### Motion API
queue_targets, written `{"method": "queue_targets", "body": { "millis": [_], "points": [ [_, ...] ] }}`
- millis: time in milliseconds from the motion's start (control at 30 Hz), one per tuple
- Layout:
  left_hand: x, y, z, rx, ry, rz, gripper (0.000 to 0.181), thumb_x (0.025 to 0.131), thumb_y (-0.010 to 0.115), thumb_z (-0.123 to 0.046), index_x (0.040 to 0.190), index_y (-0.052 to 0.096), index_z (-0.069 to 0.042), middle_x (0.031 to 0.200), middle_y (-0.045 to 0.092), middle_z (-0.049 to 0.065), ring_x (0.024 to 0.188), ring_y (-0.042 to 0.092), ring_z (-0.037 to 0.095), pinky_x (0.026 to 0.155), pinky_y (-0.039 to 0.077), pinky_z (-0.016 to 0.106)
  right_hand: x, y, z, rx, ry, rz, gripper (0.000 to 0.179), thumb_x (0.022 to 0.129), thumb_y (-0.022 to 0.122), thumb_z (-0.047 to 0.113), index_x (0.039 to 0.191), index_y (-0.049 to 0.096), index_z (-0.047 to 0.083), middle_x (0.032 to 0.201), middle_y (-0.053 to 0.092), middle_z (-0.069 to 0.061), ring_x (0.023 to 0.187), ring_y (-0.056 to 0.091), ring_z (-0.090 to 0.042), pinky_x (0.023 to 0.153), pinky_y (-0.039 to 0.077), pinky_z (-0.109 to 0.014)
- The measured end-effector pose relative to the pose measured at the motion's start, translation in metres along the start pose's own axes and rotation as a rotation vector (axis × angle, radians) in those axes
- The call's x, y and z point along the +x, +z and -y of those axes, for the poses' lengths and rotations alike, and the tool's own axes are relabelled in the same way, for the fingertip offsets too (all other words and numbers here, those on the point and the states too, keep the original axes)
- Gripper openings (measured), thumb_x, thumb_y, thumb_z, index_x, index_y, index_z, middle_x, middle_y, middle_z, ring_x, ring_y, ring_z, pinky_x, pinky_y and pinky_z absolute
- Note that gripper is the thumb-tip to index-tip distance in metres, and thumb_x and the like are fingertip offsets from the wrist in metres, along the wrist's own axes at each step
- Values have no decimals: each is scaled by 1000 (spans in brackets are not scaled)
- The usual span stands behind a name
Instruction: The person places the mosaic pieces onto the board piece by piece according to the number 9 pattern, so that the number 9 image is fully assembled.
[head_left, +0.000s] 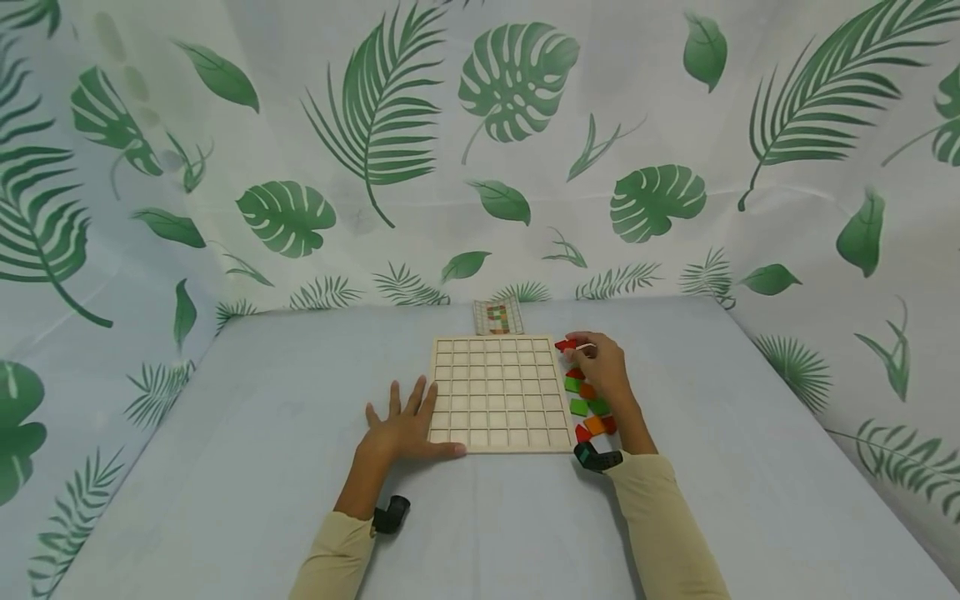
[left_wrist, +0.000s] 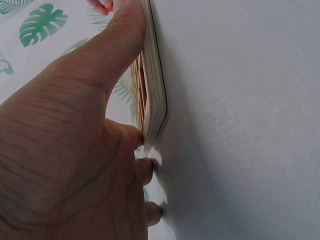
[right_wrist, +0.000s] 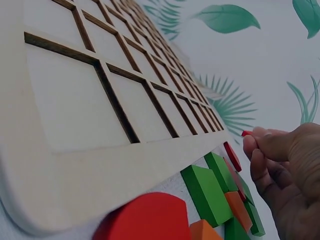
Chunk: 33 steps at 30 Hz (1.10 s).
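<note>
A square wooden grid board (head_left: 501, 387) lies flat on the table, its cells bare. My left hand (head_left: 405, 435) rests at the board's near left corner with fingers spread; the thumb lies along the front edge, and the left wrist view shows it against the board's side (left_wrist: 156, 85). Beyond the far right corner my right hand (head_left: 606, 367) pinches a small red piece (right_wrist: 246, 133) between thumb and fingertips, mostly hidden by them. Along the board's right side lie several red, green (right_wrist: 206, 194) and orange pieces (head_left: 595, 425), partly under the right hand and wrist.
A small card (head_left: 497, 317) with a coloured grid pattern sits just behind the board. The table (head_left: 262, 442) has a pale cloth. Behind it hangs a white curtain (head_left: 420, 242) with green leaves. Dark straps with cameras (head_left: 392, 514) sit on both wrists.
</note>
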<state>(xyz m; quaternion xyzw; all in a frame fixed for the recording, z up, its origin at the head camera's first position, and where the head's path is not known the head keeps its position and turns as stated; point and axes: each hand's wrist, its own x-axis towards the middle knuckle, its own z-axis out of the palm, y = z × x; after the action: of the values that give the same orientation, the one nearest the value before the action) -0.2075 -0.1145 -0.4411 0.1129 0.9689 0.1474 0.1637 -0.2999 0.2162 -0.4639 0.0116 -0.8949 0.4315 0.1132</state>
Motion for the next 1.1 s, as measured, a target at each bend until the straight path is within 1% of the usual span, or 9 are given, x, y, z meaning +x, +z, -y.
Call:
{"method": "queue_targets", "body": {
  "millis": [67, 167, 300, 500, 600, 733, 900, 1000, 1100],
  "points": [
    [0, 0, 0, 0, 1, -1, 113, 77, 63, -73, 158, 12, -13, 166, 1, 12, 148, -6, 50, 104, 8, 80, 0, 0, -1, -9, 4, 21, 28, 96, 59, 11, 123, 66, 4, 122, 57, -20, 102, 64, -33, 80, 57, -36],
    [0, 0, 1, 0, 0, -4, 113, 77, 63, -72, 158, 12, -13, 166, 2, 12, 148, -5, 50, 104, 7, 80, 0, 1, -2, -9, 4, 40, 29, 97, 59, 10, 124, 65, 2, 127, 52, -21, 107, 63, -36, 88, 55, -45],
    [0, 0, 1, 3, -5, -4, 113, 77, 63, -73, 158, 12, -13, 166, 2, 12, 148, -6, 49, 105, 7, 80, 1, 2, -2, 9, -19, 49, 28, 96, 59, 8, 123, 65, -1, 128, 51, -23, 112, 62, -39, 92, 53, -49],
    [2, 1, 1, 7, -7, 2, 113, 77, 62, -74, 159, 11, -14, 166, 1, 11, 148, -6, 49, 105, 7, 80, 2, 5, -4, 4, -112, 41, 27, 95, 59, 3, 120, 65, -4, 119, 52, -24, 106, 64, -40, 84, 56, -45],
    [1, 0, 1, 8, -6, 5, 114, 77, 63, -74, 158, 11, -13, 166, 1, 11, 148, -6, 49, 105, 7, 80, 2, 5, -4, 4, -144, 66, 26, 95, 60, 4, 119, 66, -3, 117, 53, -23, 103, 64, -41, 80, 57, -45],
    [0, 0, 0, 9, -5, 7, 113, 77, 63, -74, 158, 12, -13, 166, 2, 12, 148, -5, 49, 105, 7, 80, 2, 6, -3, -2, -191, 118, 27, 95, 63, 9, 120, 66, -1, 117, 55, -24, 101, 65, -40, 81, 57, -49],
    [0, -1, -1, 15, -7, 6, 113, 77, 62, -74, 158, 12, -13, 166, 1, 11, 149, -4, 49, 105, 8, 79, 1, 9, 2, 8, -258, 148, 26, 94, 64, 8, 117, 66, -3, 112, 57, -23, 97, 63, -38, 83, 55, -50],
    [1, 0, -1, 17, -7, 2, 113, 77, 62, -74, 158, 12, -13, 166, 2, 11, 148, -4, 49, 105, 8, 80, 1, 13, 4, 6, -294, 160, 26, 94, 64, 8, 117, 65, -5, 109, 57, -22, 96, 60, -36, 83, 54, -49],
    [1, 0, 0, 14, -8, 2, 113, 77, 62, -74, 158, 12, -13, 166, 2, 11, 148, -4, 49, 105, 7, 80, 0, 17, 8, -2, -302, 160, 25, 94, 64, 8, 116, 65, -4, 107, 57, -20, 95, 58, -32, 81, 53, -45]
  ]
}}
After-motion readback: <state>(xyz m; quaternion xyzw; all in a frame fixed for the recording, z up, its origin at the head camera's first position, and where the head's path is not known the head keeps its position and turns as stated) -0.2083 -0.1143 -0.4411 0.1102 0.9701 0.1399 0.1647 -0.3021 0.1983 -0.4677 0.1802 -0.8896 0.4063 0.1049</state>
